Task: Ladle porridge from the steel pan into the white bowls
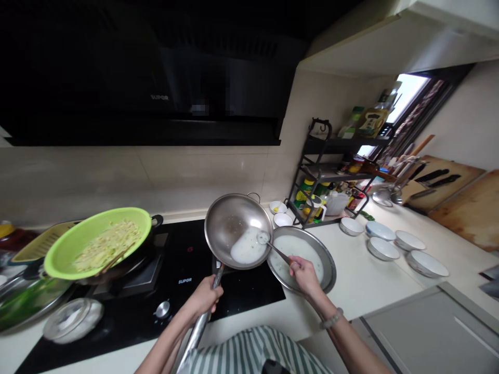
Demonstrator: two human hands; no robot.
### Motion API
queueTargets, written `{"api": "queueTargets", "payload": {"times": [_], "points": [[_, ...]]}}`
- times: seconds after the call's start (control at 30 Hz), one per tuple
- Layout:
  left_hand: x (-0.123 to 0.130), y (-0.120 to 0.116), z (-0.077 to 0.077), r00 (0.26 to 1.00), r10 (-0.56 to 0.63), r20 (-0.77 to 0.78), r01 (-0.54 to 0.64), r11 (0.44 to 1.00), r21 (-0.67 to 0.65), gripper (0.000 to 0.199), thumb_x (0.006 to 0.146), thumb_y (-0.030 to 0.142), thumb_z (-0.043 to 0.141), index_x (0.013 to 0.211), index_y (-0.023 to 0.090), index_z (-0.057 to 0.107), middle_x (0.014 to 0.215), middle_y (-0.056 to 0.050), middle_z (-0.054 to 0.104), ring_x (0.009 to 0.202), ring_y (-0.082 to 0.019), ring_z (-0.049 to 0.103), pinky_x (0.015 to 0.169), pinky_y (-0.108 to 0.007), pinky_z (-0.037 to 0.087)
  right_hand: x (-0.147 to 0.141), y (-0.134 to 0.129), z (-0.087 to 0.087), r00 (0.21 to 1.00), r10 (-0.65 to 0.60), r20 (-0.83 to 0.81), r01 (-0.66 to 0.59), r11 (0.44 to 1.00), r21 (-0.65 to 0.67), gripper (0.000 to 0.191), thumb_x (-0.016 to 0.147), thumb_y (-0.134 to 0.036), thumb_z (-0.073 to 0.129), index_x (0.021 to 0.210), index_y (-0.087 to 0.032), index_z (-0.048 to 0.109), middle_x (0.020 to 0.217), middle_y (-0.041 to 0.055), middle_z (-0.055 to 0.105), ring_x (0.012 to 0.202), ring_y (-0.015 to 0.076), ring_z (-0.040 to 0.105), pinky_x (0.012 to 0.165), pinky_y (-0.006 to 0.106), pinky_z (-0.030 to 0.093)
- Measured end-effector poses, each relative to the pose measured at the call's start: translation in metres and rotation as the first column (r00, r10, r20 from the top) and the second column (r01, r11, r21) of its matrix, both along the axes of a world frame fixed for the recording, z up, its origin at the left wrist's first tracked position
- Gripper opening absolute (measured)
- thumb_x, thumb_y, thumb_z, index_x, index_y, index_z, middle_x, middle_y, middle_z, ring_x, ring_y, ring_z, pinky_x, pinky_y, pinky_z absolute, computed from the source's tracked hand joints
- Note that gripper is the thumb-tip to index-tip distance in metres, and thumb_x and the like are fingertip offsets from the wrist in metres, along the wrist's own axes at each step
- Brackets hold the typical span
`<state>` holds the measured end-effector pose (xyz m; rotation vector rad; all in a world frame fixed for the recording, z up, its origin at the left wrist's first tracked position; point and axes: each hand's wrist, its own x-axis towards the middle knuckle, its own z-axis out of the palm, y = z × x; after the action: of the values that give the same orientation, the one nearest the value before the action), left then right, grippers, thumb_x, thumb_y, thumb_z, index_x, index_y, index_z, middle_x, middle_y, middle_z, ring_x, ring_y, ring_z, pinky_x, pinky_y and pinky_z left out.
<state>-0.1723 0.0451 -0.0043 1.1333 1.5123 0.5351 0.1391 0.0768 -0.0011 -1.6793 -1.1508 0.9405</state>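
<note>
My left hand (206,294) is closed around the long handle of a steel wok (222,223), which tilts to the right above the black cooktop. White, milky liquid (246,248) pools in the wok's lower right side. Between the fingers of my right hand (304,275) is the handle of a ladle (263,238); its bowl sits at the wok's right rim, over the liquid. Below my right hand stands a wide metal basin (330,259) partly filled with similar white liquid. The wok's rim overlaps the basin's left edge; whether they touch I cannot tell.
On the left, a green colander (58,257) of pale shreds with chopsticks rests over a dark pan. A lidded glass jar (73,319) stands in front. Several bowls (384,249) sit on the right counter, near a spice rack (331,171). A range hood (156,104) overhangs the cooktop (187,265).
</note>
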Motion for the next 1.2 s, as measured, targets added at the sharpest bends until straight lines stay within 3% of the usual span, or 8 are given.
{"api": "queueTargets", "payload": {"times": [0.23,0.4,0.7,0.83,0.97,1.07,1.2], "points": [[0.002,-0.002,0.007,1.0,0.011,-0.005,-0.011,1.0,-0.019,0.019,0.075,0.007,0.047,0.073,0.022,0.037,0.049,0.009,0.043,0.032,-0.007,0.038,0.032,-0.016,0.026,-0.008,-0.013,0.019,0.955,-0.081,-0.284,0.043,0.99,-0.138,0.038,0.065,-0.029,0.059,0.097,-0.01,0.066,0.046,-0.0056,0.049,0.036,0.0079,0.032,0.037,0.02,0.02],[0.002,-0.001,0.006,1.0,0.003,0.004,-0.003,1.0,-0.003,0.02,0.075,0.007,0.05,0.073,0.022,0.036,0.049,0.009,0.044,0.032,-0.006,0.04,0.032,-0.014,0.027,-0.005,-0.021,0.027,0.936,-0.099,-0.339,0.042,0.984,-0.172,0.037,0.061,-0.032,0.06,0.094,-0.014,0.064,0.046,-0.0071,0.048,0.035,0.0071,0.032,0.038,0.02,0.018],[0.001,-0.001,0.005,1.0,0.005,-0.004,-0.005,1.0,-0.024,0.018,0.078,0.006,0.046,0.077,0.022,0.038,0.049,0.009,0.043,0.033,-0.007,0.039,0.033,-0.016,0.027,0.039,-0.047,0.037,0.899,-0.189,-0.396,0.132,0.977,-0.167,0.058,0.051,-0.038,0.067,0.102,-0.011,0.062,0.049,-0.0058,0.052,0.04,0.0067,0.034,0.04,0.02,0.02],[0.0,0.0,0.003,1.0,-0.001,-0.006,0.001,1.0,-0.017,0.018,0.078,0.005,0.044,0.076,0.022,0.037,0.049,0.009,0.044,0.033,-0.008,0.039,0.032,-0.016,0.026,0.067,-0.059,0.024,0.937,-0.252,-0.243,0.226,0.966,-0.128,0.06,0.055,-0.043,0.062,0.104,-0.009,0.062,0.051,-0.0043,0.053,0.04,0.0099,0.039,0.04,0.022,0.024],[-0.001,0.0,0.001,1.0,0.0,0.004,0.0,1.0,-0.01,0.019,0.076,0.007,0.048,0.074,0.022,0.036,0.049,0.009,0.044,0.032,-0.007,0.039,0.032,-0.016,0.027,0.089,-0.068,0.0,0.977,-0.204,0.07,0.201,0.978,0.051,0.048,0.063,-0.046,0.054,0.094,-0.012,0.068,0.048,-0.0016,0.054,0.043,0.0166,0.05,0.044,0.028,0.036],[-0.002,0.0,0.0,1.0,-0.003,0.015,0.003,1.0,-0.004,0.02,0.076,0.009,0.05,0.074,0.022,0.036,0.049,0.009,0.044,0.032,-0.006,0.039,0.032,-0.015,0.026,0.098,-0.073,-0.013,0.939,-0.179,0.295,0.144,0.98,0.137,0.045,0.072,-0.046,0.047,0.093,-0.014,0.07,0.047,0.0008,0.057,0.047,0.021,0.057,0.049,0.031,0.044],[-0.003,0.0,0.0,1.0,-0.002,0.017,0.003,1.0,-0.018,0.018,0.077,0.012,0.051,0.076,0.022,0.037,0.049,0.009,0.044,0.032,-0.007,0.04,0.033,-0.015,0.027,0.101,-0.082,-0.021,0.812,-0.214,0.542,0.08,0.962,0.261,0.043,0.083,-0.042,0.041,0.105,-0.018,0.07,0.061,0.0057,0.068,0.056,0.025,0.066,0.057,0.035,0.052]]}}
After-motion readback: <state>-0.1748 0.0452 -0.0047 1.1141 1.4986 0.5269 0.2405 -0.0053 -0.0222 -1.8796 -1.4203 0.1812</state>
